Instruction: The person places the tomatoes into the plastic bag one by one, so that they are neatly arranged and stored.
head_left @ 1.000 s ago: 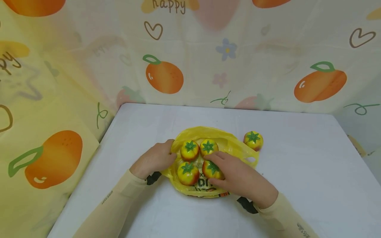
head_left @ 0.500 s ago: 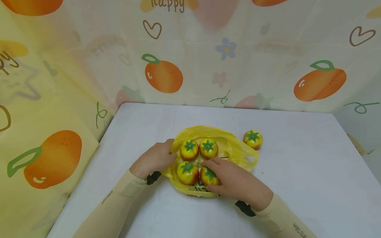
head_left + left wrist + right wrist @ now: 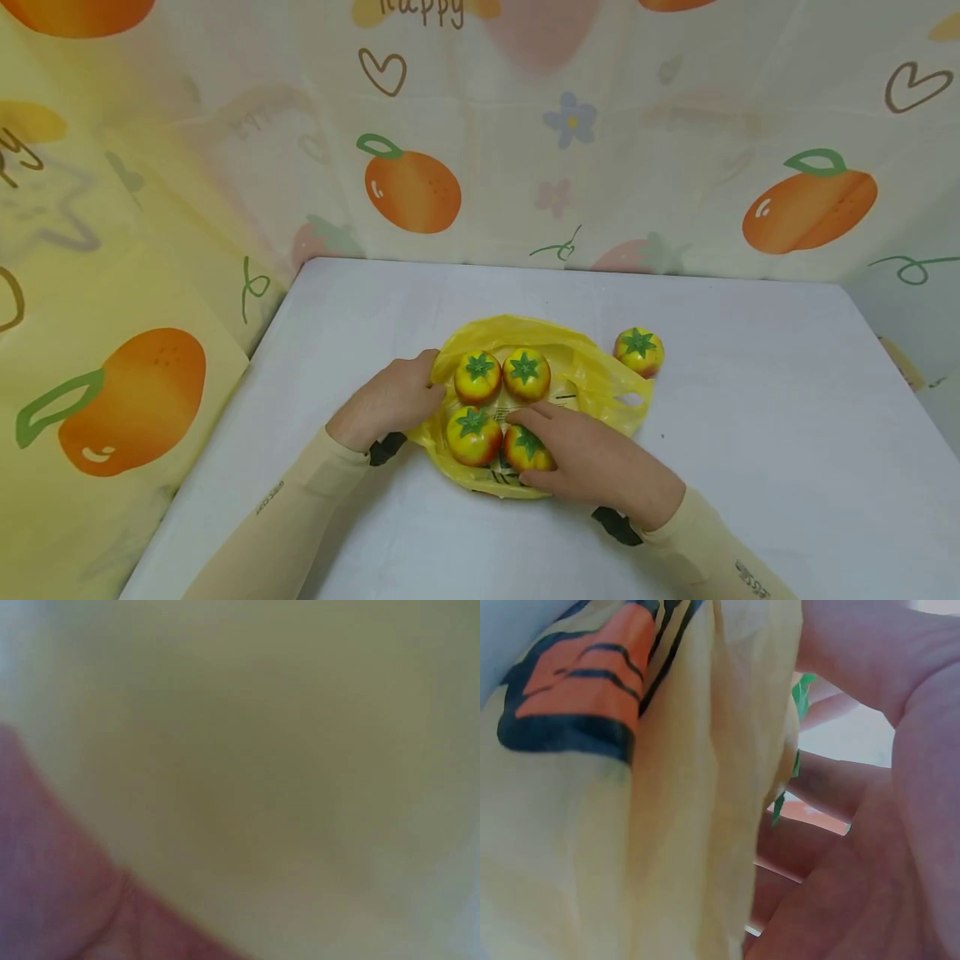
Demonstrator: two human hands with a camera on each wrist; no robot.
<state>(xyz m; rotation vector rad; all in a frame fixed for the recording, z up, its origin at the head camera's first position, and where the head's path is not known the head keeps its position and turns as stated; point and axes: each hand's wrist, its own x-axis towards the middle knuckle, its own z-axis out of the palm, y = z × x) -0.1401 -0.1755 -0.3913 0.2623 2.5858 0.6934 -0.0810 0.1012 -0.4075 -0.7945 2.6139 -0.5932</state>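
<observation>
A yellow plastic bag [image 3: 480, 332] lies spread open on the table, with several round, yellow-red, tomato-like fruits in it. My left hand [image 3: 397, 396] grips the bag's left rim; in the left wrist view the yellowish bag film [image 3: 262, 750] blurs across most of the picture. Inside the bag at the front right, my right hand [image 3: 592, 458] holds one tomato-like fruit [image 3: 527, 450], fingers and thumb round its sides. The others are a front-left fruit [image 3: 473, 437], a back-left fruit [image 3: 477, 377] and a back-right fruit [image 3: 527, 375]. In the right wrist view, bag film [image 3: 675, 825] hides most of the held fruit.
One more tomato-like fruit [image 3: 639, 352] sits on the white table [image 3: 750, 417], just outside the bag's right side. Behind the table hangs a printed cloth [image 3: 637, 167], and another cloth [image 3: 112, 267] hangs along the left.
My right hand has moved slightly left and toward me with its fruit, bringing it close beside the front-left one. The left hand stays on the rim.
</observation>
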